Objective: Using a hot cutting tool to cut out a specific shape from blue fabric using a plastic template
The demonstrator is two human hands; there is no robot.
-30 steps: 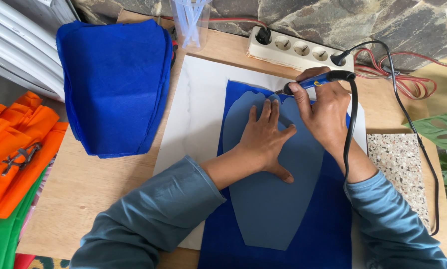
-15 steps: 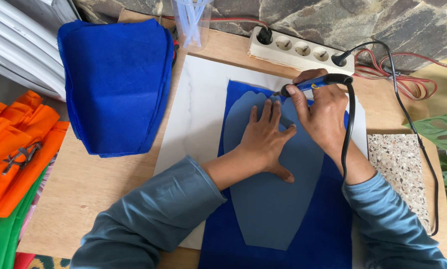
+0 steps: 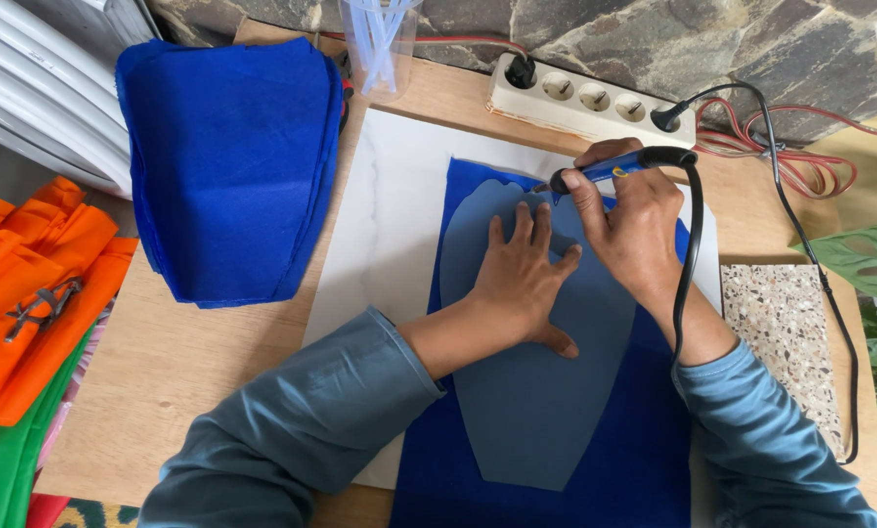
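Left hand (image 3: 522, 284) lay flat, fingers spread, pressing the grey-blue template (image 3: 536, 391) onto the blue fabric sheet (image 3: 644, 460) on the white board (image 3: 390, 244). Right hand (image 3: 634, 230) was closed around a corded hot-knife pen (image 3: 614, 168), tip at the template's top edge, pointing left; pen axis ran roughly left-right. Template's long axis ran toward and away from the person, scalloped wide end far, narrow end near. Judging by tip position, the outline looked barely begun; no cut line could be made out. A stack of cut blue pieces (image 3: 233, 166) sat to the left.
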